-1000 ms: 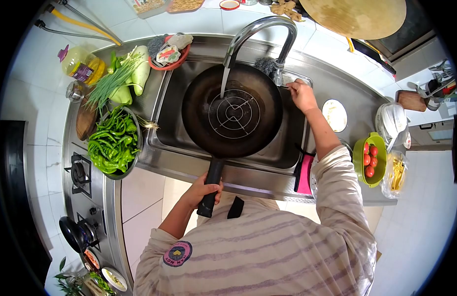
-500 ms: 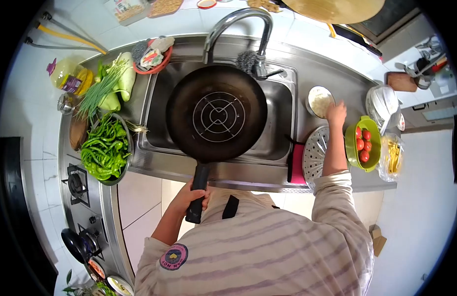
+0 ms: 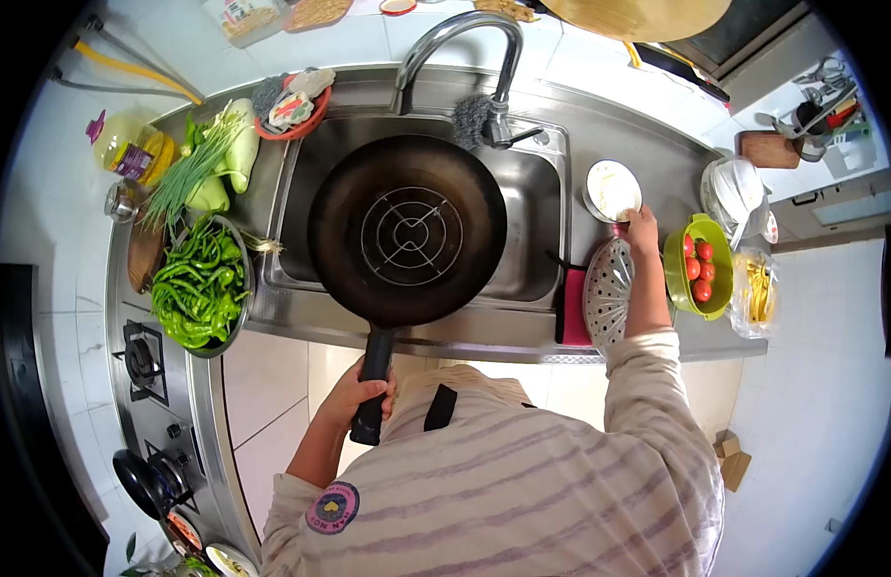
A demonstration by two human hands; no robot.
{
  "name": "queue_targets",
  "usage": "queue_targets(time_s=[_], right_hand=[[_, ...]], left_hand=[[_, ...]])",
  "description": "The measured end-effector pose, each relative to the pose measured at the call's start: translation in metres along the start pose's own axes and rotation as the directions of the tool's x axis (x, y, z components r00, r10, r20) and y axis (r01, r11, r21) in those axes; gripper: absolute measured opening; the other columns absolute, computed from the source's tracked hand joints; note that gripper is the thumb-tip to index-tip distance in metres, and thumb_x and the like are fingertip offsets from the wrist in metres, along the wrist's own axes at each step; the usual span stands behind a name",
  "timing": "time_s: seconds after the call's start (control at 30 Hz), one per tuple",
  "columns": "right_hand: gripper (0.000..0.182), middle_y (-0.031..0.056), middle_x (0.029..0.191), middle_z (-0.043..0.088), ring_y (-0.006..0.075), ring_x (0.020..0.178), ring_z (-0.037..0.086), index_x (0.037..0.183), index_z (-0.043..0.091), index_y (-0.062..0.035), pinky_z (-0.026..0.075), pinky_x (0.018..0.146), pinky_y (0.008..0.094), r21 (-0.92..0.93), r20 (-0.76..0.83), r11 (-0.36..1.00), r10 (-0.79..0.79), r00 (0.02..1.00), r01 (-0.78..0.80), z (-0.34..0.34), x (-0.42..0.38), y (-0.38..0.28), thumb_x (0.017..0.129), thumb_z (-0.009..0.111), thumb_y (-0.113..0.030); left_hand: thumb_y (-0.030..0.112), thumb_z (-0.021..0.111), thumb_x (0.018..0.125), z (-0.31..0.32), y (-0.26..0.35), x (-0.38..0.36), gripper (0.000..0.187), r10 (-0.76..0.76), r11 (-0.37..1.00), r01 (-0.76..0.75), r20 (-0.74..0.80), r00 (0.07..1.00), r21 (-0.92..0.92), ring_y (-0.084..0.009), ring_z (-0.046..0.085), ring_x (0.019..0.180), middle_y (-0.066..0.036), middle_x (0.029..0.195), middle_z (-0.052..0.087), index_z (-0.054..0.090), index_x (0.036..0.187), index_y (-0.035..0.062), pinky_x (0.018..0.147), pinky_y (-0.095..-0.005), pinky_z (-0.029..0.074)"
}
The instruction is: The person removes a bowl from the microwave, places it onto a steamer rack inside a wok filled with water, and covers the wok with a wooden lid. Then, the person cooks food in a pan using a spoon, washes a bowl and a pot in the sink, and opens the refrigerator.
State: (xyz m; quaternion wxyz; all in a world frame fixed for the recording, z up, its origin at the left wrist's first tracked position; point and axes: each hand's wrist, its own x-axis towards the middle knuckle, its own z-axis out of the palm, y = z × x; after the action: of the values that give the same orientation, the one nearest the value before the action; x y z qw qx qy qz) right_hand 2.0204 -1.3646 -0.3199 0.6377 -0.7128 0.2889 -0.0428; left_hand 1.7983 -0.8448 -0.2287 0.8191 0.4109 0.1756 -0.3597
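Observation:
My left hand (image 3: 357, 398) is wrapped around the black handle of a large dark wok (image 3: 330, 236), which rests over the sink. Inside the wok lies a round wire steaming rack (image 3: 412, 236). My right hand (image 3: 643, 234) is at the near right rim of a white bowl (image 3: 614, 189), fingers closed on the edge. The bowl holds something whitish that I cannot identify. Just below that hand is a perforated metal steamer plate (image 3: 607, 296), partly covered by my forearm. A pink and black item (image 3: 573, 310) lies beside the plate.
A chrome faucet (image 3: 510, 67) arches over the sink (image 3: 546, 236). To the right stand a green basket (image 3: 717, 293) with tomatoes and a bag of yellow food (image 3: 756, 293). At left are a bowl of green peppers (image 3: 200, 288), scallions (image 3: 181, 183) and an oil bottle (image 3: 138, 154).
My right hand has shifted slightly toward my body along the bowl's rim. The whole view has moved a little. My left hand keeps its hold on the wok handle.

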Motion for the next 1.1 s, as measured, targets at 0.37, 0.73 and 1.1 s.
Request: queue_targets(time_s=[0.37, 0.73, 1.1], right_hand=[[0.033, 0.008, 0.084, 0.06, 0.0129, 0.059, 0.059, 0.125, 0.045, -0.0023, 0.053, 0.05, 0.024, -0.113, 0.686, 0.978, -0.049, 0.726, 0.174, 0.148, -0.184, -0.13, 0.094, 0.043, -0.014], [0.038, 0.0081, 0.083, 0.059, 0.0122, 0.057, 0.057, 0.13, 0.039, -0.0011, 0.053, 0.052, 0.0256, -0.264, 0.925, 0.894, 0.128, 0.357, 0.362, 0.293, -0.289, -0.108, 0.094, 0.043, -0.014], [0.048, 0.0146, 0.104, 0.057, 0.0176, 0.065, 0.062, 0.136, 0.032, -0.0013, 0.055, 0.057, 0.0292, -0.27, 0.958, 0.88, 0.206, 0.2, 0.391, 0.376, -0.436, -0.129, 0.092, 0.047, -0.016]], left_hand=[[0.018, 0.068, 0.071, 0.001, -0.015, -0.043, 0.046, 0.046, 0.996, -0.04, -0.067, 0.997, 0.082, -0.0149, 0.054, 0.054, -0.009, 0.075, 0.052, 0.04, 0.104, 0.0012, 0.047, -0.0287, 0.048], [0.013, 0.064, 0.076, -0.035, -0.034, -0.15, 0.046, 0.181, 0.983, -0.181, 0.002, 0.984, 0.01, -0.0137, 0.055, 0.057, -0.007, 0.078, 0.051, 0.036, 0.109, 0.0012, 0.052, -0.0283, 0.05], [0.019, 0.065, 0.075, -0.11, -0.043, -0.289, 0.037, 0.264, 0.964, -0.265, -0.012, 0.964, -0.034, -0.0129, 0.054, 0.059, -0.006, 0.077, 0.05, 0.04, 0.096, 0.0039, 0.053, -0.0277, 0.048]])
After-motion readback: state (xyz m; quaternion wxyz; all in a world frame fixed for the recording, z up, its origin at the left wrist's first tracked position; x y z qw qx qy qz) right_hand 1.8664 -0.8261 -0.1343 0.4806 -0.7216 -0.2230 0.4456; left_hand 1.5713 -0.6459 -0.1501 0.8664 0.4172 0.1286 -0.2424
